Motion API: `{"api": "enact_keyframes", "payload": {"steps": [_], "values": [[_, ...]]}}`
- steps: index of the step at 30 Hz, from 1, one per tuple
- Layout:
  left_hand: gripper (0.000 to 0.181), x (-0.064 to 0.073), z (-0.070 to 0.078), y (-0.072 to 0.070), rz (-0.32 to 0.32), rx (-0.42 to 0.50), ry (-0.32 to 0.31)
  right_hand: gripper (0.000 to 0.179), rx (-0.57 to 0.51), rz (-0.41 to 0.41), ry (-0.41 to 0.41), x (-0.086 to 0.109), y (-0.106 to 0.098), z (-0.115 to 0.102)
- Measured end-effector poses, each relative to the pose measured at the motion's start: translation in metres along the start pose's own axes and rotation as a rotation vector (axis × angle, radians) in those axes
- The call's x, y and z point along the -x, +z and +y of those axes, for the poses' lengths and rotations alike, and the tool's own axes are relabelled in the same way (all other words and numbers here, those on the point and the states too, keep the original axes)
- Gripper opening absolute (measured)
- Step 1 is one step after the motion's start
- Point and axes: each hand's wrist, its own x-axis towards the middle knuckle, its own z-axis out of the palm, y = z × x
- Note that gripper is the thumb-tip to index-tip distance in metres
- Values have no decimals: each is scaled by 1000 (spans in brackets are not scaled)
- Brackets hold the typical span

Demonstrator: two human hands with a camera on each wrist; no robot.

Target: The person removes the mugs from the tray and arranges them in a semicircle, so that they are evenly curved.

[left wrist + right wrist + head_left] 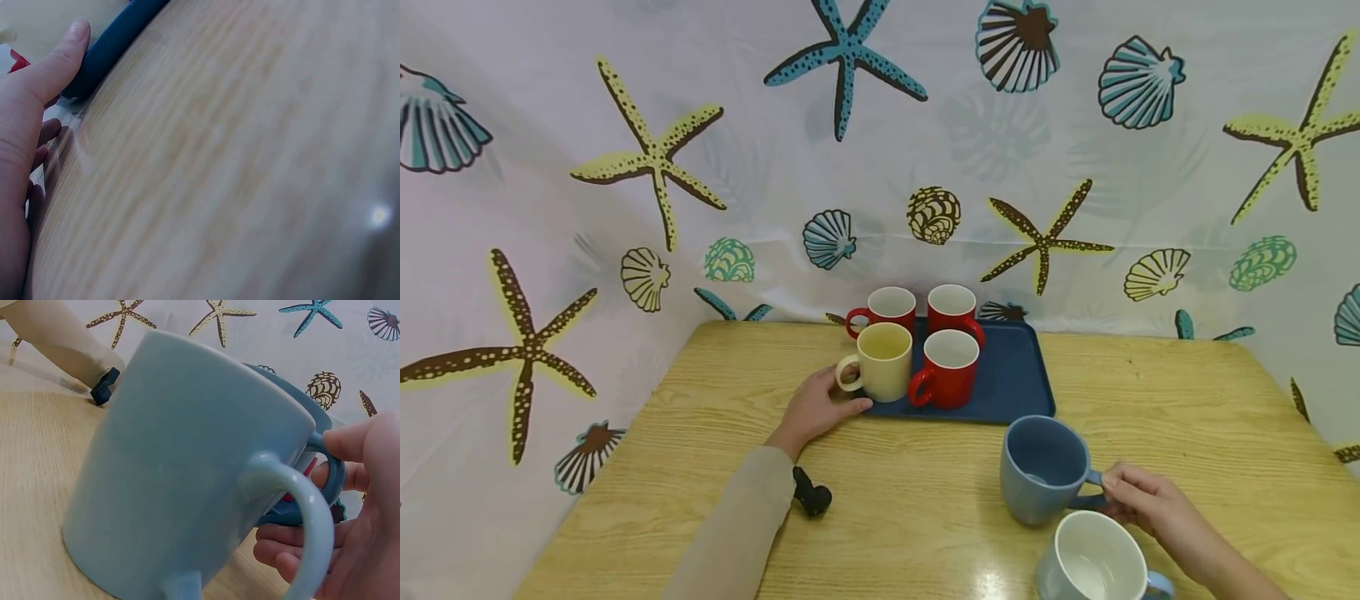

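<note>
My left hand is at the front left corner of a dark blue tray, its thumb along the rim and its other fingers round the side, close to the handle of a cream mug. That mug stands on the tray beside a red mug with a white inside. Behind them are two more red mugs. At the right, my right hand pinches the handle of a blue mug between thumb and fingers. Nearer to me sits a light blue mug, white inside, overlapping the blue one in the right wrist view.
All this is on a light wooden table. A white curtain printed with starfish and shells hangs at the back and sides. The tray's right part shows bare surface. A black device is strapped at the left wrist.
</note>
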Motion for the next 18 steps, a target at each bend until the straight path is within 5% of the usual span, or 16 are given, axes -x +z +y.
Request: {"api": "enact_keyframes", "payload": {"steps": [18], "values": [[70,0,1,-1,5,16,17,24,-3,-1,-41,13,6,8]]}}
